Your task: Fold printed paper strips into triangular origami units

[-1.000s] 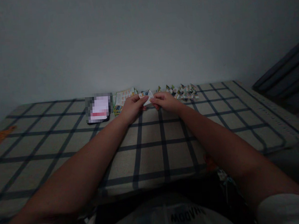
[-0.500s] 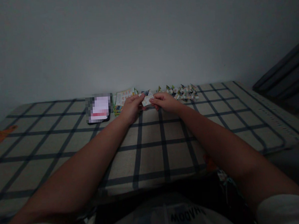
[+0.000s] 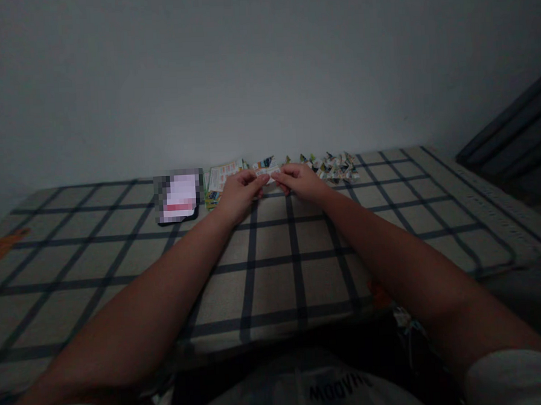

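Between my two hands is a small piece of printed paper (image 3: 268,172), mostly white with coloured patches along its far side. My left hand (image 3: 244,192) pinches its left part between thumb and fingers. The near right part is gripped by my right hand (image 3: 299,181), thumb on top. Both thumbs nearly meet over the paper, above the checked cloth. Just left of my left hand lies a stack of printed sheets (image 3: 224,176). Several folded paper pieces (image 3: 336,167) are grouped behind and to the right of my right hand.
A checked tablecloth (image 3: 275,287) covers the table, which stands against a grey wall (image 3: 263,70). A phone (image 3: 179,195) with a lit, pixelated screen lies left of the stack. An orange printed figure (image 3: 3,245) shows at the far left.
The paper has turned in my fingers and now shows a flatter, wider shape with more of its coloured far side. My thumbs have come closer together.
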`<state>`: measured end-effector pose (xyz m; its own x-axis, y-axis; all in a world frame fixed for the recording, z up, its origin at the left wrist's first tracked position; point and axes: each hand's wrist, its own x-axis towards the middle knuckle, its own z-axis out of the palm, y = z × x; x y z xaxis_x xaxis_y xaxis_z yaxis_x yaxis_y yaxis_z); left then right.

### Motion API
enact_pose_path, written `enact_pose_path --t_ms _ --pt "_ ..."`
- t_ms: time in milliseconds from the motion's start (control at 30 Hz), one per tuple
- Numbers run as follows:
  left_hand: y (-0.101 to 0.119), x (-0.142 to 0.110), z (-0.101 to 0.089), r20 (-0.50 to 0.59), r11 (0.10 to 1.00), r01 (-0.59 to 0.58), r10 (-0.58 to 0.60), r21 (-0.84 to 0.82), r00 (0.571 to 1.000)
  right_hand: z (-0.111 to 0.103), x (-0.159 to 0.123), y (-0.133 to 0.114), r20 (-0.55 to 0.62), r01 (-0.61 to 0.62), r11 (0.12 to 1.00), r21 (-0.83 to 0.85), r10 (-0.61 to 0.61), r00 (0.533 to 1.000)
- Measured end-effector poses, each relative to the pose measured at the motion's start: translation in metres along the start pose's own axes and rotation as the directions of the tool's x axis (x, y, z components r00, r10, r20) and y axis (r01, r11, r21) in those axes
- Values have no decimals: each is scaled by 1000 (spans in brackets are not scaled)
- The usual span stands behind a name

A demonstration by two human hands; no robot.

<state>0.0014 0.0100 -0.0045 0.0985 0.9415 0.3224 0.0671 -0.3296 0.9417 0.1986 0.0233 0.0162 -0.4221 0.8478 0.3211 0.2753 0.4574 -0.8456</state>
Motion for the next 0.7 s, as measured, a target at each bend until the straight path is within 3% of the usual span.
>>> enact_pose_path --t_ms 200,300,433,567,700 --pt "-4 3 -1 -28 1000 28 -28 -2 999 5 3 5 -44 -119 977 178 128 991" --pt "-4 3 2 -22 997 55 -57 -56 998 6 5 8 -42 -110 968 225 123 992" --pt "1 0 6 -15 977 108 -113 -181 994 5 5 8 -146 -51 965 256 91 985" --pt "8 0 7 31 927 211 -212 -311 977 3 3 5 -198 12 989 146 17 980" --pt "10 2 6 -5 871 237 -265 -429 964 -1 2 5 -186 81 994 -67 -92 978"
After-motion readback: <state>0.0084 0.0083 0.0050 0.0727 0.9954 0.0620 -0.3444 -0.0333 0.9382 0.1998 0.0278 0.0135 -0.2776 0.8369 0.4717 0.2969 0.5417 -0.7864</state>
